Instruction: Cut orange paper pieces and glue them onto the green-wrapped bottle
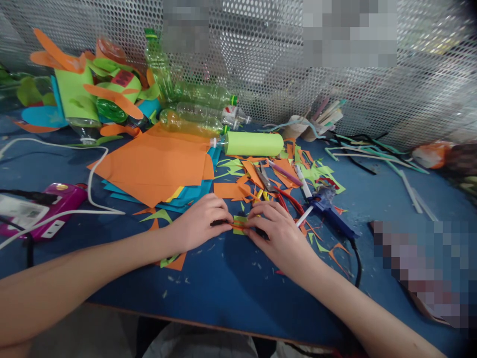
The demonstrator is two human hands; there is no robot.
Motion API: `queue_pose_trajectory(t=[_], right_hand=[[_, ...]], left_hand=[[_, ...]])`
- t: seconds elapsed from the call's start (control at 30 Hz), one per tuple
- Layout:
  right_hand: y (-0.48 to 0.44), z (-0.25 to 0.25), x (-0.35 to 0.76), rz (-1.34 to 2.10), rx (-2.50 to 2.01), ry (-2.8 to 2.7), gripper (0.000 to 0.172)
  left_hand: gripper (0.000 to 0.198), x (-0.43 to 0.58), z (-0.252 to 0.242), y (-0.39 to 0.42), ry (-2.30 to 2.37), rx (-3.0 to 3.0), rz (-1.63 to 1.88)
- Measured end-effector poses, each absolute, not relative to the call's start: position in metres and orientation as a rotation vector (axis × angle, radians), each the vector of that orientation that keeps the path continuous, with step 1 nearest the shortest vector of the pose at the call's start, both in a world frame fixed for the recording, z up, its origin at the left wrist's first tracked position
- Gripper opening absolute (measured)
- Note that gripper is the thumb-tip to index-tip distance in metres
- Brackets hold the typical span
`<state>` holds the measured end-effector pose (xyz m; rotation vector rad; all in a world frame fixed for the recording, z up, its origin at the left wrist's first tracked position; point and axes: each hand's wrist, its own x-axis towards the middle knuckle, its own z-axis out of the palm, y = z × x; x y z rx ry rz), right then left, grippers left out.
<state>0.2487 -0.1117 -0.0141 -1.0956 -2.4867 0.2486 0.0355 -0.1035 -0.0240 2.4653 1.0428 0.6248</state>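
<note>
My left hand [203, 222] and my right hand [278, 233] meet over the blue table [208, 288], fingertips a short gap apart. Between them stretches a thin orange paper strip [238, 226], pinched at its ends by both hands. Directly beneath the strip is a small yellow-green paper piece [239, 219]; its edges are partly covered by my fingers. Just beyond my right hand are red-handled scissors [265, 179] among paper scraps. A blue glue gun [331, 214] lies to the right of that hand.
Orange sheets [160, 161] are stacked behind my left hand. Plastic bottles [203, 94] and paper-covered crafts [78, 94] stand along the mesh panel [242, 54]. A purple power strip [61, 209] with cables is at left. Glue sticks [412, 191] lie at right.
</note>
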Motion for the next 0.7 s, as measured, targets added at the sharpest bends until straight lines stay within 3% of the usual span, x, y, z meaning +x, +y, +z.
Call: queue_pose_trajectory(t=[0.7], right_hand=[[-0.1124, -0.0093, 0.2447, 0.456, -1.098, -2.367, 0.016]], left_hand=[[0.008, 0.0423, -0.0146, -0.1079, 1.069, 2.265, 0.658]])
